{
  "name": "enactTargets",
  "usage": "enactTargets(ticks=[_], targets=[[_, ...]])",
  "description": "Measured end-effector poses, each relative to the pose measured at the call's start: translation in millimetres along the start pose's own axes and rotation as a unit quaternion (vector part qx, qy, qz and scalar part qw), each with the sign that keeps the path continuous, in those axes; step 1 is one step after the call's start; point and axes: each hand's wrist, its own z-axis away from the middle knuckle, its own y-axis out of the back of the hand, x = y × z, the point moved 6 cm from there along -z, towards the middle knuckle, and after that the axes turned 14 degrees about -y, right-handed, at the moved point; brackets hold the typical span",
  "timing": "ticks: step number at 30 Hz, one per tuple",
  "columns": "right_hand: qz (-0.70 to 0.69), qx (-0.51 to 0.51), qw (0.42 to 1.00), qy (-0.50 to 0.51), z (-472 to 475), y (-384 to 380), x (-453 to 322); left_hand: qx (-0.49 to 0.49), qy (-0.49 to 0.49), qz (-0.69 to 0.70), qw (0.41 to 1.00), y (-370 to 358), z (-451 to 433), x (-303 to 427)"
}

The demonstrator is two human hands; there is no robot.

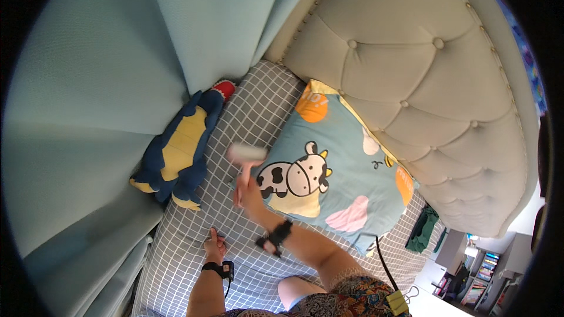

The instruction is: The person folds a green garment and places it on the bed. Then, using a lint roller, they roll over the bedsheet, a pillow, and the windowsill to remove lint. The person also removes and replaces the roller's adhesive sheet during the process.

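Observation:
My right hand (pixel 247 193) grips the pink handle of a lint roller (pixel 248 154), whose pale roll is blurred. The roller is over the grey-and-white checked bed sheet (pixel 176 268), beside the lower left edge of a pillow (pixel 339 154). A cartoon cow is printed on the pillow's blue-green case. Nearer to me, my left hand (pixel 214 246) rests on the sheet with its index finger stretched out and holds nothing. Both wrists wear black straps, the left one with a small device. I cannot tell whether the roll touches the sheet.
A blue plush toy (pixel 185 145) with a yellow belly and red mouth lies along the light blue curtain (pixel 88 75). Behind the pillow rises a beige tufted headboard (pixel 396 75). Dark green folded cloth (pixel 422 229) lies at the bed's right, with shelves (pixel 480 277) beyond.

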Motion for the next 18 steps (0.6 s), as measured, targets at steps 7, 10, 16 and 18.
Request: enactTargets(ticks=[7,10,16,18], targets=[[0.242,0.299,0.913,0.138,86,118,-45,-0.005,-0.050,-0.012,0.999,0,0,1],[0.131,0.221,0.951,0.170,31,180,-131,0.003,-0.040,-0.018,0.999,1,0,1],[0.212,0.279,0.893,0.281,64,157,-23,-0.012,-0.051,-0.008,0.999,0,0,3],[0.242,0.224,0.900,0.285,112,160,57,-0.015,-0.055,-0.021,0.998,1,0,3]])
